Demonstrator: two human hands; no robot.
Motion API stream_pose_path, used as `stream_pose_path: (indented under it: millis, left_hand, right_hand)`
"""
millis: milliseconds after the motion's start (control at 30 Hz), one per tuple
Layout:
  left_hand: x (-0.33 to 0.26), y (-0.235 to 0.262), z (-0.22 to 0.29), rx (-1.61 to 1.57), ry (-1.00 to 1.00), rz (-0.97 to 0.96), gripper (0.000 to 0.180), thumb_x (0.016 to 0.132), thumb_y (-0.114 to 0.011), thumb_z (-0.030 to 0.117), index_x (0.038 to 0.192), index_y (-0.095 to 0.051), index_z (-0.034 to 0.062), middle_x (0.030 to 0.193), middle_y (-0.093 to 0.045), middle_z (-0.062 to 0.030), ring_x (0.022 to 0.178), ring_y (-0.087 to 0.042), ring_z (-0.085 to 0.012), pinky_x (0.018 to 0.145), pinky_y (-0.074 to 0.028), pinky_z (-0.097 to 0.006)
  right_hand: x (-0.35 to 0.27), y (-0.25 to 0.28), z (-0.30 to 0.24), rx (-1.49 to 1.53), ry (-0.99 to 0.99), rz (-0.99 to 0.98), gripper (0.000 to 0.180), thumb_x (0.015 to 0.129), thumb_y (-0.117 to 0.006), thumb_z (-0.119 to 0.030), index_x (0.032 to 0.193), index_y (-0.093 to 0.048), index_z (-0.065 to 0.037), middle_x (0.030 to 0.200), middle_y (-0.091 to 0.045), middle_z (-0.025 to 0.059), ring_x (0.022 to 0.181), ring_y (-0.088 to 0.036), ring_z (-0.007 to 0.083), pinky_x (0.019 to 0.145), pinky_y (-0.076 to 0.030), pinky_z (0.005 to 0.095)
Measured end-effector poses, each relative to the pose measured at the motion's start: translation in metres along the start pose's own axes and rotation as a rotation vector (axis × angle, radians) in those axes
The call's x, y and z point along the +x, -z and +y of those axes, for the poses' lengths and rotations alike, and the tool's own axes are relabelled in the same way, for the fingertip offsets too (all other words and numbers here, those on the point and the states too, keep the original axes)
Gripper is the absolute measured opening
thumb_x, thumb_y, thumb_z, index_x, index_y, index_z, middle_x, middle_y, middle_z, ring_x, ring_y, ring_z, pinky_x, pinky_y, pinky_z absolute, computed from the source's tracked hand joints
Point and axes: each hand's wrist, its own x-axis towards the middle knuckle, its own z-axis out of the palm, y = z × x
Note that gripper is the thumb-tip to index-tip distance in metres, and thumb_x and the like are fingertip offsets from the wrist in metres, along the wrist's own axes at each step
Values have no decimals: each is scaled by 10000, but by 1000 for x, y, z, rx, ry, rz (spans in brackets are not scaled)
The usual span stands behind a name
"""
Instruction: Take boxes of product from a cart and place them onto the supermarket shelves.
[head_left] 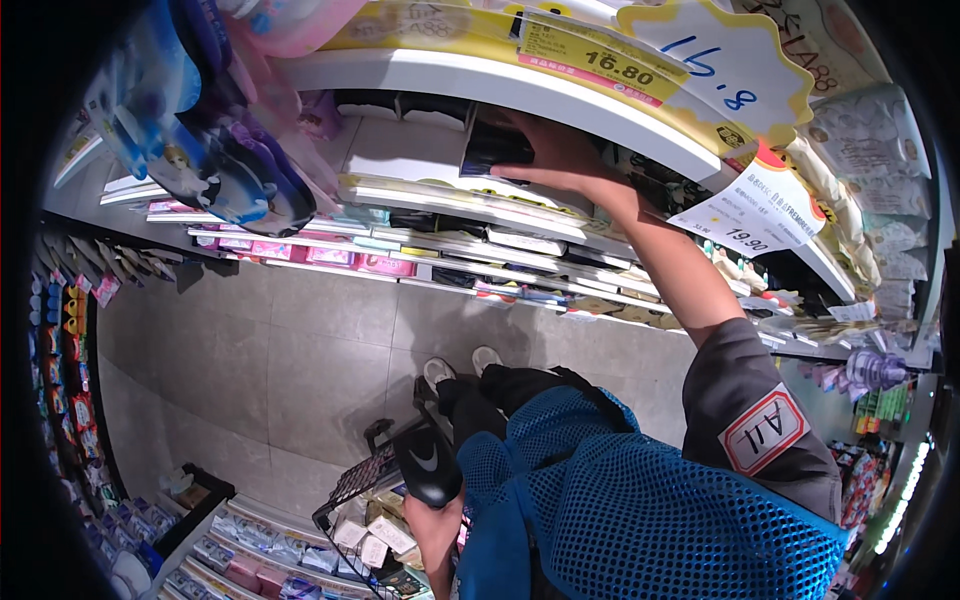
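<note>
My right hand (560, 155) reaches deep between two shelf boards. Its thumb and fingers close around a dark, shiny package (492, 152) standing on the shelf; part of the fingers is in shadow. More dark packs (430, 108) stand behind and to the left of it. Low in the view, my left hand (436, 520) grips the lower end of a glossy black, rounded thing (430, 466) with a pale curved mark. Its exact kind cannot be made out. It is held over the side of a wire shopping cart (345, 490).
White boxes (385, 535) and other goods lie in the cart. Above my right arm runs a shelf edge (520, 88) with a yellow price tag (600, 60) and paper signs. Coloured packages (180, 110) hang at the left. Grey floor tiles (320, 330) spread below the shelves.
</note>
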Motion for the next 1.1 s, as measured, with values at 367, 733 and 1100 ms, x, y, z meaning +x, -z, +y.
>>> stream_pose_path:
  millis: [367,733,1100]
  left_hand:
    - [-7,-11,-4,-28,-23,22,298,678,-758,124,901,-636,-32,803,-681,-139,770,-665,-181,706,-490,-299]
    - [-32,-26,-3,6,27,69,352,670,-773,110,954,-628,-39,875,-684,-144,824,-663,-183,747,-491,-294]
    - [-70,-61,-8,-30,29,75,310,700,-770,83,955,-631,-28,884,-678,-94,818,-638,-156,763,-490,-293]
  right_hand:
    - [-11,17,-13,28,59,-14,511,934,-421,-413,1344,-425,-108,1343,-413,171,1209,-418,369,1021,-345,426]
    - [-43,12,-13,171,3,164,406,920,-457,-290,1276,-478,-97,1257,-474,195,1155,-446,376,983,-365,423]
    - [-94,2,-35,287,83,498,273,844,-554,-128,1095,-571,-22,1030,-632,177,967,-593,352,849,-460,396]
